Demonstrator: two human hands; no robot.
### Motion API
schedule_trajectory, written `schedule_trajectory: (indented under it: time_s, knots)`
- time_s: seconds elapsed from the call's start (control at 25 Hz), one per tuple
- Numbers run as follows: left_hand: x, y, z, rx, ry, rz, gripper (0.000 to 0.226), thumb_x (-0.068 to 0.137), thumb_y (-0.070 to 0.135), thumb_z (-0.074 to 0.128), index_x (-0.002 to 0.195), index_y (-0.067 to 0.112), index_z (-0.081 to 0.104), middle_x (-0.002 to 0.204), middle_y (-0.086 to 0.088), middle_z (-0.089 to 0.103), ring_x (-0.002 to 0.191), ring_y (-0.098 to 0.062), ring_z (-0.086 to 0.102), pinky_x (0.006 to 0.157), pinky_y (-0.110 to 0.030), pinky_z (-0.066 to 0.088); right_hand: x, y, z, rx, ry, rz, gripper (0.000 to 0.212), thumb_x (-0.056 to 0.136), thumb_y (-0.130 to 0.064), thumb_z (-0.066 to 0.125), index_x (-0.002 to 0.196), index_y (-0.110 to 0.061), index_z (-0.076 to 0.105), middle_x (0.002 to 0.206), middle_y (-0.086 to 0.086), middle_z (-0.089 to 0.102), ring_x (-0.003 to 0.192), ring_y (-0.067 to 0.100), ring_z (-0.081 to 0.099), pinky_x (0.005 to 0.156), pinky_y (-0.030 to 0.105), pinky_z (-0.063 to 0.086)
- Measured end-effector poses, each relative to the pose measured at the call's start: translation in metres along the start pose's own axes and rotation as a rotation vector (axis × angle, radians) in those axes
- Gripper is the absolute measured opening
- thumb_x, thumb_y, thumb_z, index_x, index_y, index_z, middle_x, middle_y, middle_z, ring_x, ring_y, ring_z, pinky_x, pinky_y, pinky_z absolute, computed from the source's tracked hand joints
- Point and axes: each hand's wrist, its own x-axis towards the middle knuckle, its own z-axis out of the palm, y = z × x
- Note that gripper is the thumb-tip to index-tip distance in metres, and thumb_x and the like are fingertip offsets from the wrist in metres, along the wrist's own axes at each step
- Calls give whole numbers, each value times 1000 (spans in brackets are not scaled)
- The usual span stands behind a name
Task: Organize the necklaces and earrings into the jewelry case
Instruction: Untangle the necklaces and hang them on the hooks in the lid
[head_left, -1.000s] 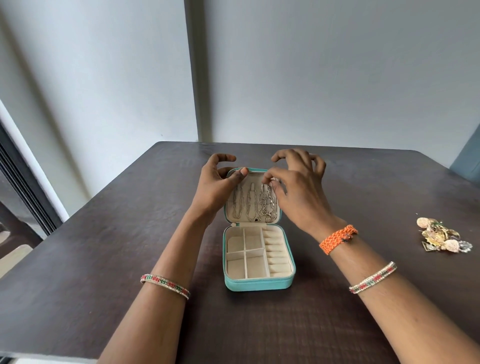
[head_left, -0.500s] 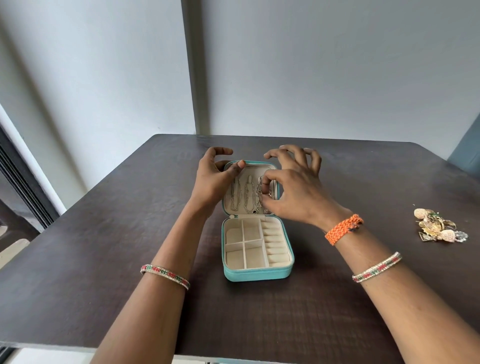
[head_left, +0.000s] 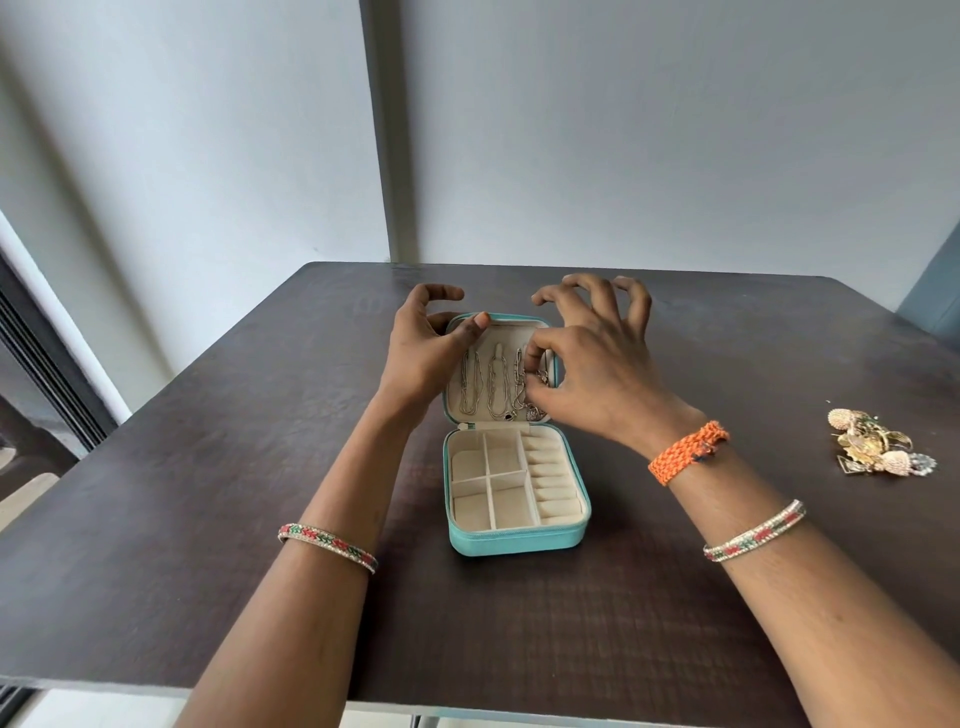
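The teal jewelry case (head_left: 514, 540) lies open mid-surface, lid tipped back, and the necklaces (head_left: 491, 387) hang in loops on the lid's cream lining. The left hand (head_left: 423, 353) steadies the lid's top left corner, thumb pressed on the rim, the other fingers curled loosely behind it. The right hand (head_left: 592, 364) works the right side of the lid: its grip is a thumb-and-forefinger pinch on what looks like the rightmost chain, though the fingers hide the exact contact, and the remaining fingers are spread above the lid's edge.

So the necklace step is in hand, and it reads as close to finished, with this chain being seated on its hook or tucked in. The base compartments (head_left: 493, 488) and the ring rolls beside them hold nothing. Far out to the right on the dark surface (head_left: 208, 467), well apart from the case, sits the heap of gold earrings (head_left: 878, 449), untouched.

The next move calls for letting the chain go without dragging it loose, then a long reach right to pick single earrings out of a tangled pile.
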Motion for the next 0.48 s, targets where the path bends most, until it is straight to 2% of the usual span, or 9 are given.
schedule_trajectory:
  time_s: [0.2, 0.32, 0.48]
  knots:
    - [0, -1, 0, 23, 12, 9, 32, 83, 16, 71, 109, 15, 51, 84, -8, 67, 67, -10, 58, 60, -19, 49, 1, 2, 4, 6, -8, -46, 9, 80, -31, 65, 73, -26, 66, 133, -4, 50, 133, 22, 30, 107, 45, 2]
    - [0, -1, 0, 23, 11, 10, 32, 84, 15, 70, 110, 14, 51, 85, -9, 67, 67, -10, 58, 60, -18, 49, 2, 8, 2, 87, 58, -7, 7, 82, -34, 65, 78, -28, 66, 131, -6, 50, 131, 18, 31, 106, 40, 4]
    - [-1, 2, 1, 15, -8, 24, 32, 85, 14, 69, 111, 13, 51, 81, -6, 66, 58, 0, 58, 55, -14, 47, 3, 12, 2, 99, 156, 10, 6, 82, -33, 68, 83, -26, 68, 126, -5, 52, 125, 17, 33, 102, 39, 11]
